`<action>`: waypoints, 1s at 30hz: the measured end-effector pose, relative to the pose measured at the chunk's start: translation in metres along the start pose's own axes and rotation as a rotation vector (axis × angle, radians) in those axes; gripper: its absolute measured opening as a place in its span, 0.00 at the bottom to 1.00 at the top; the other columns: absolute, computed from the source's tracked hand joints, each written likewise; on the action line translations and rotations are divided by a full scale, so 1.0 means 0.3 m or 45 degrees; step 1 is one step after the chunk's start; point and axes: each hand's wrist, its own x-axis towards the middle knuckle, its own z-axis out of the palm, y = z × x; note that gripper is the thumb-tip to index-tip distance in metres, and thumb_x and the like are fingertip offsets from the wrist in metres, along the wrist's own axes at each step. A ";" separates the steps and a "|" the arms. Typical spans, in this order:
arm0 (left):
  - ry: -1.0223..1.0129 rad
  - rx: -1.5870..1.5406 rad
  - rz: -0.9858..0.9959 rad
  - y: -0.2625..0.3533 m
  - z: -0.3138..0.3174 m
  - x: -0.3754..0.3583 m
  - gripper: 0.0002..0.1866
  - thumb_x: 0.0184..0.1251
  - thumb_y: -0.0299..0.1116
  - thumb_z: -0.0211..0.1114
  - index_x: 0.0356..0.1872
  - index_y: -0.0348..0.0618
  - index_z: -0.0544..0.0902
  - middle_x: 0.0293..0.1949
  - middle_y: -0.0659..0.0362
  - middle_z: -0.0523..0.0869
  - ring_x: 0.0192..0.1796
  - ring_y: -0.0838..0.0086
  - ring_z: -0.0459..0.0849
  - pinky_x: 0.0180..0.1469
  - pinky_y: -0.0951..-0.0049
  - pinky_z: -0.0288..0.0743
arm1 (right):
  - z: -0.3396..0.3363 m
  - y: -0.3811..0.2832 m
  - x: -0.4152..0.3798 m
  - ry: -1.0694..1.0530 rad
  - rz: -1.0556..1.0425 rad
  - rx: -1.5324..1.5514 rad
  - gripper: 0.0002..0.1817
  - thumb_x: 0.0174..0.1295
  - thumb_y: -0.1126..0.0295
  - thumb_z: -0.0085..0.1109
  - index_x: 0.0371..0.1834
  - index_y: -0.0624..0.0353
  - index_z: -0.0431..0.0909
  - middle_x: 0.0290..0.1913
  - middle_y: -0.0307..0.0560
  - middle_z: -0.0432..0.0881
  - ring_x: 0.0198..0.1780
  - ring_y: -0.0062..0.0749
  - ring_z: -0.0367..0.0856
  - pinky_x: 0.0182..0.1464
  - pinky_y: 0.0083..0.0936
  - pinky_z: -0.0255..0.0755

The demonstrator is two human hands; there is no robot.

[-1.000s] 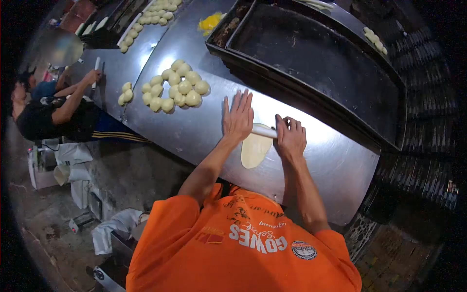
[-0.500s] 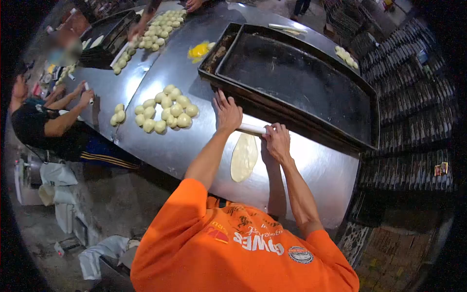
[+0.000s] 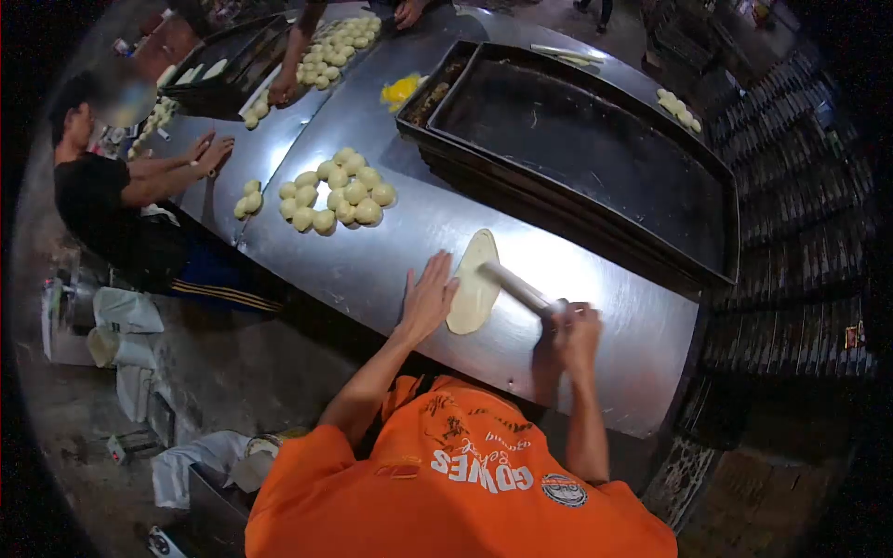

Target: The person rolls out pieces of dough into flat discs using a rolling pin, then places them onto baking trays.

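Observation:
A flattened oval of dough point(image 3: 473, 299) lies on the metal table in front of me. My left hand point(image 3: 429, 296) is open at its left edge, fingers stretched forward and fingertips right at the dough's rim. In my right hand point(image 3: 577, 337) is a rolling pin point(image 3: 519, 286), gripped by its near end. The pin points away to the left, and its blurred far end overlaps the dough's right edge in this view. A cluster of round dough balls point(image 3: 355, 192) sits farther up the table to the left.
Stacked black baking trays point(image 3: 595, 139) stand beyond the dough. A yellow lump point(image 3: 400, 90) lies by their left corner. At the left, a person in a black shirt point(image 3: 98, 200) works at the table; another person's hand point(image 3: 282, 88) is among dough balls. Tray racks point(image 3: 791, 242) line the right.
My left hand has let go of the rolling pin and come down beside the dough. My right hand has drawn the pin nearer and turned it lengthwise.

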 end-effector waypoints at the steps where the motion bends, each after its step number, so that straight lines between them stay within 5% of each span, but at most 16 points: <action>1: -0.060 0.188 0.085 0.025 0.012 0.032 0.28 0.78 0.41 0.51 0.73 0.37 0.64 0.71 0.45 0.70 0.76 0.53 0.62 0.75 0.44 0.53 | -0.046 0.030 0.050 0.035 0.067 -0.273 0.16 0.62 0.68 0.63 0.54 0.52 0.83 0.46 0.52 0.79 0.48 0.49 0.75 0.49 0.46 0.68; 4: -0.046 0.290 0.176 0.057 0.072 0.114 0.25 0.74 0.42 0.57 0.66 0.39 0.72 0.65 0.47 0.77 0.70 0.54 0.71 0.69 0.53 0.66 | -0.035 0.182 0.169 -0.009 0.157 -0.274 0.19 0.62 0.67 0.63 0.57 0.54 0.81 0.54 0.54 0.79 0.53 0.52 0.75 0.55 0.49 0.68; 6: -0.063 0.324 -0.116 0.090 0.077 0.177 0.21 0.70 0.40 0.62 0.55 0.35 0.79 0.46 0.42 0.86 0.47 0.53 0.86 0.51 0.58 0.78 | 0.009 0.142 0.224 0.237 -0.113 -0.453 0.21 0.60 0.67 0.62 0.58 0.55 0.80 0.57 0.58 0.78 0.57 0.56 0.74 0.58 0.50 0.67; 7: -0.048 0.321 -0.105 0.081 0.074 0.215 0.21 0.70 0.40 0.62 0.55 0.35 0.79 0.46 0.42 0.86 0.47 0.53 0.86 0.51 0.58 0.78 | 0.066 0.136 0.278 0.057 -0.147 -0.230 0.26 0.57 0.69 0.64 0.62 0.53 0.77 0.63 0.57 0.75 0.64 0.60 0.70 0.62 0.56 0.64; 9: -0.514 -0.086 -0.424 0.025 0.056 0.274 0.17 0.69 0.41 0.63 0.48 0.37 0.84 0.35 0.47 0.88 0.37 0.57 0.87 0.42 0.58 0.81 | 0.130 -0.050 0.322 -0.136 -0.326 -0.068 0.32 0.54 0.72 0.63 0.66 0.49 0.73 0.68 0.48 0.71 0.69 0.55 0.63 0.68 0.57 0.54; 12: -0.662 -0.439 -0.198 -0.028 0.010 0.297 0.17 0.68 0.42 0.64 0.41 0.35 0.86 0.26 0.52 0.85 0.28 0.68 0.84 0.34 0.66 0.79 | 0.187 -0.239 0.409 -0.409 -0.431 0.006 0.33 0.56 0.63 0.68 0.68 0.43 0.71 0.76 0.45 0.58 0.73 0.57 0.55 0.70 0.59 0.52; 14: -0.807 -0.522 -0.090 -0.072 -0.024 0.293 0.18 0.70 0.44 0.64 0.44 0.35 0.84 0.25 0.60 0.83 0.30 0.75 0.82 0.35 0.75 0.77 | 0.253 -0.208 0.483 -0.626 -0.534 0.133 0.27 0.58 0.62 0.67 0.63 0.44 0.75 0.76 0.46 0.59 0.74 0.58 0.54 0.70 0.60 0.52; 15: -0.856 -0.755 -0.202 -0.083 -0.040 0.269 0.18 0.72 0.43 0.63 0.47 0.35 0.82 0.29 0.61 0.83 0.32 0.75 0.82 0.38 0.74 0.79 | 0.287 -0.172 0.517 -0.750 -0.635 0.145 0.20 0.58 0.63 0.67 0.56 0.45 0.82 0.70 0.45 0.70 0.72 0.54 0.57 0.68 0.58 0.54; 16: -0.898 -0.985 -0.311 -0.087 -0.060 0.248 0.18 0.74 0.42 0.62 0.49 0.36 0.79 0.33 0.62 0.83 0.35 0.75 0.83 0.40 0.73 0.80 | 0.274 -0.160 0.529 -0.741 -0.707 0.256 0.13 0.62 0.61 0.67 0.48 0.51 0.85 0.58 0.42 0.81 0.64 0.42 0.69 0.61 0.47 0.65; 18: -0.743 -1.564 -0.609 -0.032 -0.133 0.168 0.17 0.76 0.41 0.61 0.55 0.39 0.74 0.42 0.61 0.81 0.43 0.75 0.82 0.45 0.69 0.83 | 0.189 -0.191 0.518 -1.252 -0.114 0.846 0.14 0.68 0.58 0.63 0.47 0.55 0.84 0.46 0.36 0.85 0.50 0.28 0.78 0.50 0.32 0.71; 20: -0.662 -2.031 -0.651 -0.070 -0.107 0.143 0.14 0.77 0.38 0.59 0.56 0.43 0.74 0.51 0.59 0.81 0.51 0.73 0.82 0.50 0.65 0.85 | 0.164 -0.213 0.451 -1.263 0.215 1.450 0.15 0.70 0.56 0.61 0.45 0.58 0.83 0.43 0.34 0.82 0.41 0.20 0.79 0.44 0.22 0.73; 22: -0.560 -2.033 -0.604 -0.064 -0.129 0.195 0.15 0.76 0.40 0.61 0.56 0.44 0.75 0.51 0.60 0.81 0.53 0.75 0.82 0.50 0.69 0.83 | 0.107 -0.291 0.453 -1.201 0.648 1.766 0.13 0.71 0.57 0.61 0.43 0.56 0.82 0.40 0.32 0.80 0.42 0.19 0.78 0.47 0.24 0.74; 26: -0.670 -1.485 -0.197 0.052 -0.371 0.538 0.15 0.75 0.45 0.63 0.52 0.48 0.78 0.41 0.66 0.79 0.44 0.83 0.79 0.45 0.80 0.78 | -0.082 -0.402 0.659 -0.810 0.187 1.775 0.12 0.72 0.58 0.59 0.39 0.54 0.80 0.38 0.33 0.80 0.37 0.18 0.75 0.46 0.22 0.73; 27: -0.608 -1.331 -0.034 0.106 -0.424 0.632 0.13 0.76 0.44 0.61 0.49 0.48 0.79 0.38 0.68 0.77 0.39 0.85 0.76 0.39 0.83 0.75 | -0.118 -0.397 0.741 -0.766 0.191 1.782 0.14 0.73 0.56 0.57 0.38 0.55 0.80 0.37 0.33 0.79 0.36 0.19 0.74 0.45 0.21 0.73; 28: -0.768 -1.241 0.036 0.138 -0.488 0.738 0.15 0.75 0.46 0.62 0.51 0.47 0.79 0.41 0.67 0.79 0.44 0.84 0.77 0.46 0.80 0.74 | -0.143 -0.393 0.821 -0.725 0.194 1.787 0.16 0.74 0.55 0.55 0.37 0.56 0.80 0.36 0.34 0.79 0.35 0.19 0.73 0.44 0.20 0.73; 30: -0.713 -0.926 0.169 0.183 -0.506 0.926 0.20 0.77 0.52 0.57 0.45 0.43 0.82 0.38 0.65 0.82 0.39 0.82 0.78 0.43 0.77 0.73 | -0.156 -0.407 0.967 -0.684 0.279 1.887 0.21 0.74 0.50 0.52 0.41 0.60 0.80 0.35 0.36 0.81 0.36 0.23 0.77 0.44 0.22 0.75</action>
